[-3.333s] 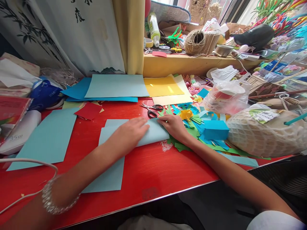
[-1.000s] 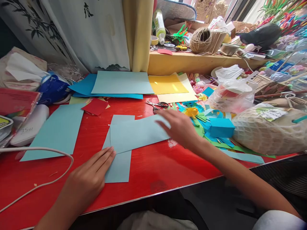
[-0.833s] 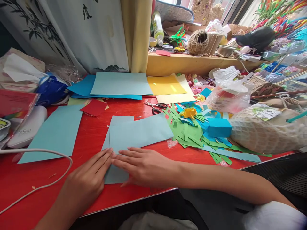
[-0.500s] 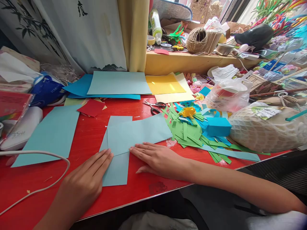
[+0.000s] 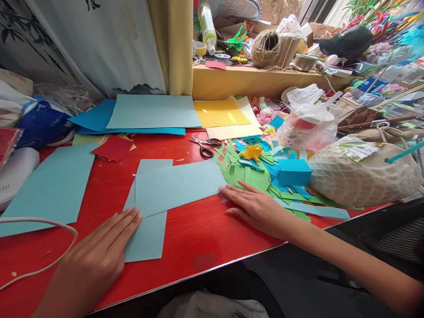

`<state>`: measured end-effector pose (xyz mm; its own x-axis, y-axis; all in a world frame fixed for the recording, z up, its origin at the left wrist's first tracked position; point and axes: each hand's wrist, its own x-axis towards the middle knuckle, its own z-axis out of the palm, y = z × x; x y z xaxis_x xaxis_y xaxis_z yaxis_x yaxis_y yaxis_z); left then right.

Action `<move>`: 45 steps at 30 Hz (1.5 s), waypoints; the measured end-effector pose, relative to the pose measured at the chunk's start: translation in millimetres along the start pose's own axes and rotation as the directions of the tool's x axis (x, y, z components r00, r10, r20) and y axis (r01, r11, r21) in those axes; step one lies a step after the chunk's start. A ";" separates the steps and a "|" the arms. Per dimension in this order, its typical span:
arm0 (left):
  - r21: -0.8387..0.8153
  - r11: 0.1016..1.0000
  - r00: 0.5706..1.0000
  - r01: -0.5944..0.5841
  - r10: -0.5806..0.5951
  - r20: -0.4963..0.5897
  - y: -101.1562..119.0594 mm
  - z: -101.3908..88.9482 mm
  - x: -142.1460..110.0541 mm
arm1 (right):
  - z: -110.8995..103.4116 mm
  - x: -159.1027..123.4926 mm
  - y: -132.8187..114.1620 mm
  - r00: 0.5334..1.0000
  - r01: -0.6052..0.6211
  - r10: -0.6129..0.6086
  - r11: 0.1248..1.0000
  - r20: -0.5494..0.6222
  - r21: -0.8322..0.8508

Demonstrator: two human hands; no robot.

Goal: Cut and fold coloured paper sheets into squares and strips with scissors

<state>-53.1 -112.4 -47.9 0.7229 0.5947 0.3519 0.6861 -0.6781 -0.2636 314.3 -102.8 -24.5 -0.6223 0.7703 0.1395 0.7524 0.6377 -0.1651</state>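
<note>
A folded light blue sheet of paper [image 5: 179,183] lies slanted across another light blue sheet [image 5: 147,240] on the red table. My left hand [image 5: 106,243] rests flat, its fingertips pressing at the lower left corner of the folded sheet. At that sheet's lower right corner, my right hand [image 5: 251,205] lies with fingers stretched out, touching the edge. Black-handled scissors [image 5: 207,148] lie just behind the folded paper. Green paper strips [image 5: 250,176] are heaped beyond my right hand, with a small blue paper box [image 5: 294,172] among them.
More light blue paper [image 5: 56,181] and a white cable [image 5: 43,269] lie at left. Blue, yellow and cream sheets [image 5: 221,112] line the back. At right sit a plastic bag [image 5: 308,126] and a netted bundle [image 5: 361,172]. Twine [image 5: 265,51] stands on the sill.
My right hand has slid rightward along the folded sheet's lower edge to its right corner. My left hand stays at the left corner. The whole view has shifted slightly.
</note>
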 end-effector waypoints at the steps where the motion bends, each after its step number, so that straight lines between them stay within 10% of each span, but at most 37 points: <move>1: 0.007 1.000 1.000 0.010 -0.010 0.002 -0.6 0.4 -1.9 | -0.6 -2.0 2.1 1.000 -0.008 0.008 1.000 -0.001 0.003; 8: 0.064 0.998 0.996 -0.013 0.007 0.085 -4.1 -0.3 -8.8 | 1.7 -6.7 6.4 0.999 -0.012 0.013 0.999 -0.049 0.031; 16: 0.218 0.915 0.912 0.339 -0.377 0.165 31.8 -31.1 55.2 | 8.3 -7.1 -1.3 0.987 -0.009 0.005 1.000 -0.162 -0.023; 21: 0.018 0.998 0.995 0.057 -0.059 0.080 44.3 -16.6 96.8 | 10.0 -8.6 -3.5 0.989 -0.018 0.011 0.999 -0.148 -0.041; 25: 0.019 0.993 0.977 -0.114 0.109 0.186 37.0 5.6 116.5 | 8.3 -9.1 -4.6 0.985 -0.031 0.026 0.999 -0.170 -0.028; 31: -0.192 0.981 0.990 0.037 -0.011 0.138 6.2 -2.3 123.6 | 2.2 -14.2 -4.6 0.914 -0.089 0.098 0.995 -0.393 0.041; 34: -0.574 0.723 0.890 0.386 -0.455 0.025 -10.9 -16.9 130.8 | -6.8 -10.8 -5.4 0.836 -0.151 0.270 0.950 -0.477 0.273; 36: -0.851 0.266 0.708 0.452 -0.687 0.161 -18.6 -23.2 137.4 | -14.8 -0.5 -5.1 0.816 -0.155 0.418 0.823 -0.398 0.546; 39: -0.877 -0.296 0.544 0.378 -0.696 0.469 -22.0 -22.9 144.4 | -24.2 27.9 -3.2 0.874 -0.151 0.481 0.405 -0.070 0.902; 42: -0.808 -0.469 0.492 0.356 -0.641 0.589 -17.4 -16.4 144.5 | -23.4 62.1 -2.8 0.925 -0.260 0.316 0.120 0.212 0.958; 45: -0.832 -0.469 0.540 0.296 -0.637 0.551 -12.5 -13.5 140.9 | -12.8 86.1 -4.6 0.915 -0.329 0.253 0.018 0.314 0.944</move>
<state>39.1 -25.9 17.0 -0.0013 0.9906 -0.1368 -0.1757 0.1344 0.9752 260.1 -39.5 0.7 -0.4471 0.8668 -0.2209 0.0143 -0.2400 -0.9707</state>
